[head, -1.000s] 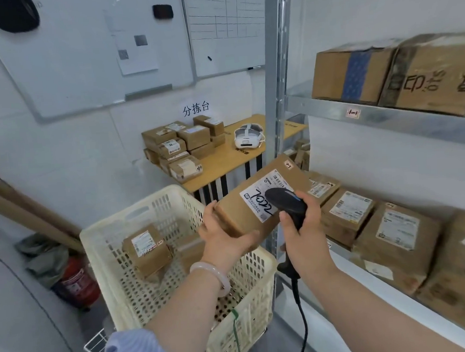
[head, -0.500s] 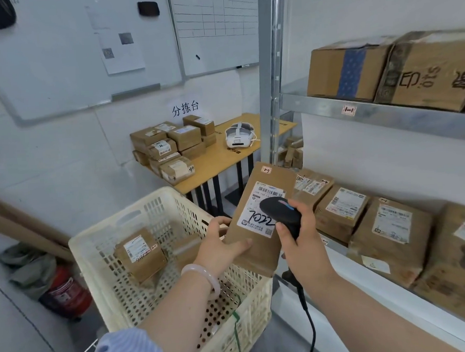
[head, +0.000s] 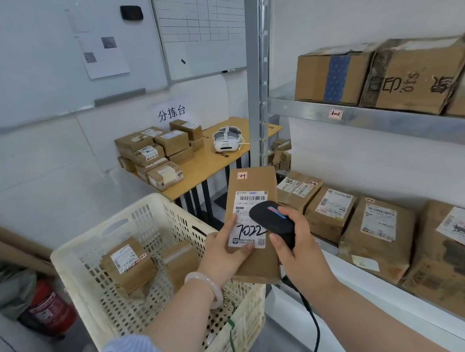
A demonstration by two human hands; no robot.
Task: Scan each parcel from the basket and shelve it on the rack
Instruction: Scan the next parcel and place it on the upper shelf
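My left hand [head: 225, 252] grips a flat brown parcel [head: 253, 182] upright above the basket's right corner, thumb lying on its white label marked 7022. My right hand [head: 298, 248] holds a black barcode scanner [head: 272, 219] right over that label, its cable hanging down. The cream plastic basket [head: 75, 256] below holds two more brown parcels, one labelled [head: 128, 264] and one plain [head: 179, 258]. The metal rack [head: 358, 116] stands to the right.
Several brown parcels [head: 376, 232] line the rack's lower shelf, and big cartons [head: 410, 75] sit on the upper shelf. Behind, a wooden table [head: 206, 166] carries stacked boxes and a white headset [head: 226, 138]. A red extinguisher [head: 49, 306] stands left of the basket.
The parcel has turned from slanted to nearly upright and come closer to me. My left thumb has slid onto the label, and the scanner stays over it.
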